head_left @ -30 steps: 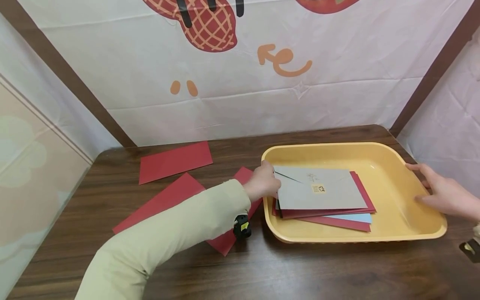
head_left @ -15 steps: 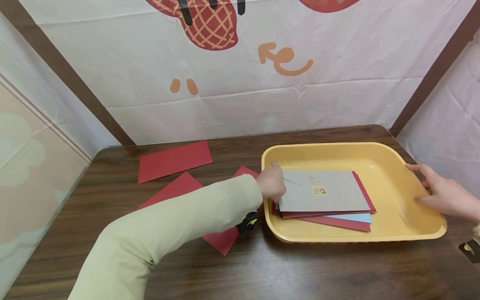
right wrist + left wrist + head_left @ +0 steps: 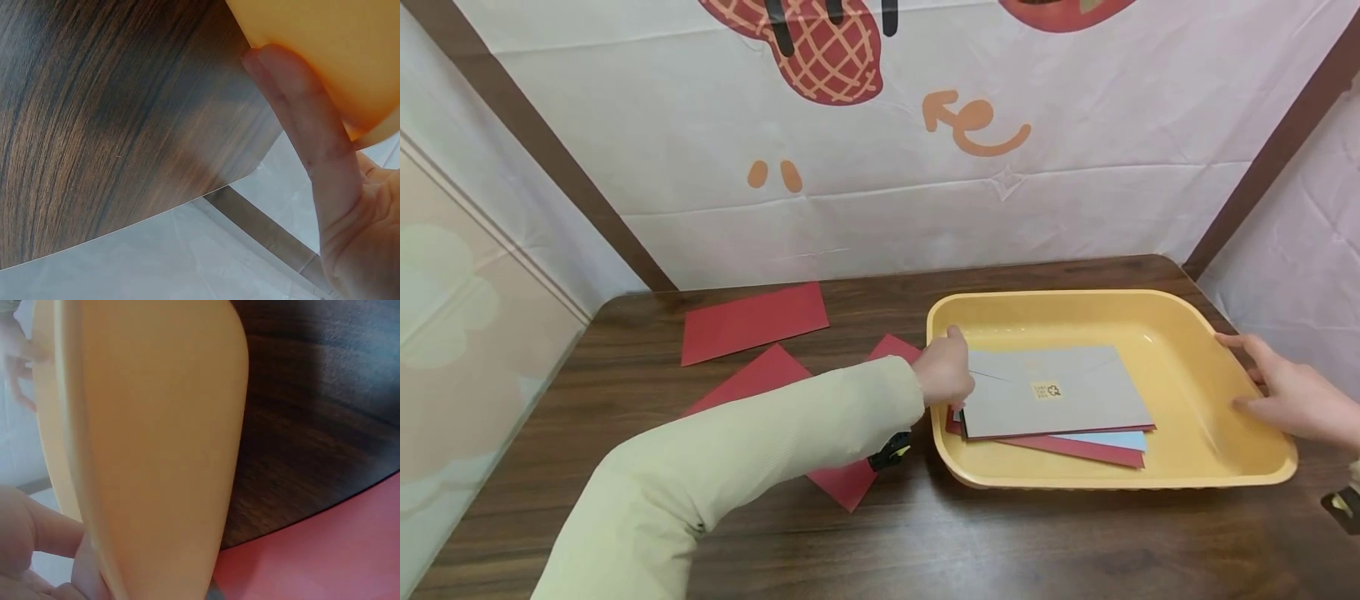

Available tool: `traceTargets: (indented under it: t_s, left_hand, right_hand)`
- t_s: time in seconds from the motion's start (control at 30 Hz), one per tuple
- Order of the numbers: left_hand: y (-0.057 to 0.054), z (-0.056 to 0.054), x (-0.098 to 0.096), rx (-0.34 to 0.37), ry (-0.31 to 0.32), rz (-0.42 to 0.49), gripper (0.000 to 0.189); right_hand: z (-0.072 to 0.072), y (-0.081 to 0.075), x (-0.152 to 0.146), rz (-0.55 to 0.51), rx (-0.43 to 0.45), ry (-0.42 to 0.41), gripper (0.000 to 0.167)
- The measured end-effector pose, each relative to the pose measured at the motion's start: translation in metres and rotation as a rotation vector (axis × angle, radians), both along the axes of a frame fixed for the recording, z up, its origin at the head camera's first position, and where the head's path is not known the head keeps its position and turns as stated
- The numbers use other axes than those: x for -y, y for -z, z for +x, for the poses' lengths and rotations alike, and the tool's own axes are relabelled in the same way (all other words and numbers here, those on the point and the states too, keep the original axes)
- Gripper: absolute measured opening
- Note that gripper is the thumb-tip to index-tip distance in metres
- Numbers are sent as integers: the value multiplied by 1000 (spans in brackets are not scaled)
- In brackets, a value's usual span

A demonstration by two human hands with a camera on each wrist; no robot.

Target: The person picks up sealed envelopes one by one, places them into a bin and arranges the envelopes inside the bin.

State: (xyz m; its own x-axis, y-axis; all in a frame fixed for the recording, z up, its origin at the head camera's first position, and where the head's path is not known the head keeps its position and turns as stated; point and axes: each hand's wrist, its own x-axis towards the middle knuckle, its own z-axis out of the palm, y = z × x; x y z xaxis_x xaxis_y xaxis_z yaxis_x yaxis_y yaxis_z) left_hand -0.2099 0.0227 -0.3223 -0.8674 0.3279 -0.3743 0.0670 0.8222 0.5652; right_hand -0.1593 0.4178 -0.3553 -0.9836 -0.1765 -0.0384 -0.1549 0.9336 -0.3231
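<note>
My left hand [image 3: 943, 371] reaches over the left end of a yellow plastic tray [image 3: 1105, 482]. It lies at the left edge of a grey envelope [image 3: 1075, 408], which tops a stack of paper pieces. In the left wrist view, the bent fingers [image 3: 53, 534] are at the inner side of the tray wall; the wall and hand hide the fingertips, so I cannot tell whether they hold the envelope. At the right end, my right hand [image 3: 1292, 392] grips the tray wall. Red [image 3: 1105, 452] and light blue [image 3: 1120, 439] pieces show under the grey envelope.
A red envelope [image 3: 756, 322] lies at the back left of the wooden table [image 3: 1000, 550]. Other red pieces [image 3: 760, 379] lie partly under my left sleeve [image 3: 737, 442]. A printed cloth [image 3: 880, 225] hangs right behind the table.
The grey envelope has shifted slightly right and toward me, covering more of the red piece below it. My left hand has moved a little right, farther into the tray. The right hand stays put.
</note>
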Motion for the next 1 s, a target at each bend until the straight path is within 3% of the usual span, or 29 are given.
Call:
traceTargets:
  t_s: [0.2,0.37,0.47,0.63,0.7,0.8,0.87,1.0]
  left_hand:
    - [3,6,15,-23,19,206,48]
    - [14,20,29,-148,50,447,20]
    - [20,29,37,-234,59,561,15]
    - [24,39,55,-359,34,673,15]
    - [25,39,66,-436,27,657,17]
    - [27,36,86,-553,84,525,16]
    - [29,33,102,-593,169,374,17]
    - [30,28,132,-522,404,35,38]
  right_hand:
    - [1,2,1,2,-5,-2,78]
    - [2,0,3,0,0,13,79]
    - [3,-1,3,3,0,13,80]
    - [6,-2,3,12,-2,10,79]
    - [6,-1,2,12,4,14,80]
    - [5,0,1,6,25,22,82]
    - [4,1,1,4,38,27,84]
    - [2,2,0,-1,48,24,85]
